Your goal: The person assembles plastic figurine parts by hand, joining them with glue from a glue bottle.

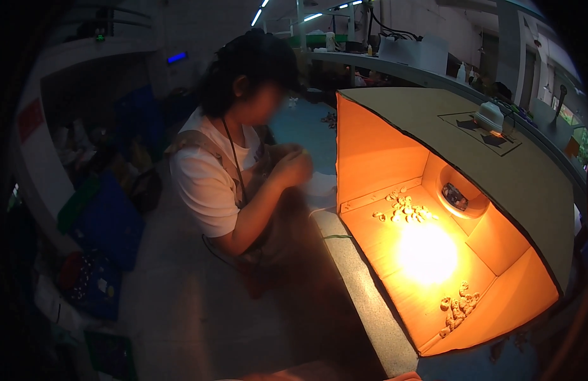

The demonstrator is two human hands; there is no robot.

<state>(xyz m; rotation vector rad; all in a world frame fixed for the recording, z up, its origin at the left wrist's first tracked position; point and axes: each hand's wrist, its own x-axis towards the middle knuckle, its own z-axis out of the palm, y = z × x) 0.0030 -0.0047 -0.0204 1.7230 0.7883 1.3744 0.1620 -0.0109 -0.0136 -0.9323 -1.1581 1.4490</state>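
Note:
Neither of my hands shows clearly; only a thin skin-coloured sliver [403, 376] touches the lower edge, and I cannot tell what it is. Ahead stands a cardboard box [434, 127] lying open toward me, lit orange inside by a bright light patch [427, 254]. On its floor lie two heaps of small pale pieces, one at the back [405, 211] and one near the front [459, 308]. A round bowl [456, 197] holding dark bits sits in the back corner. A co-worker [218, 171] sits to the left of the box, both hands [294, 166] held together at chest height.
The box rests on a grey bench [364, 286] that runs away from me. A small white lamp [491, 117] sits on the box's top. Blue crates [110, 222] stand on the floor at left. A long shelf with a white box [414, 51] and bottles runs along the back.

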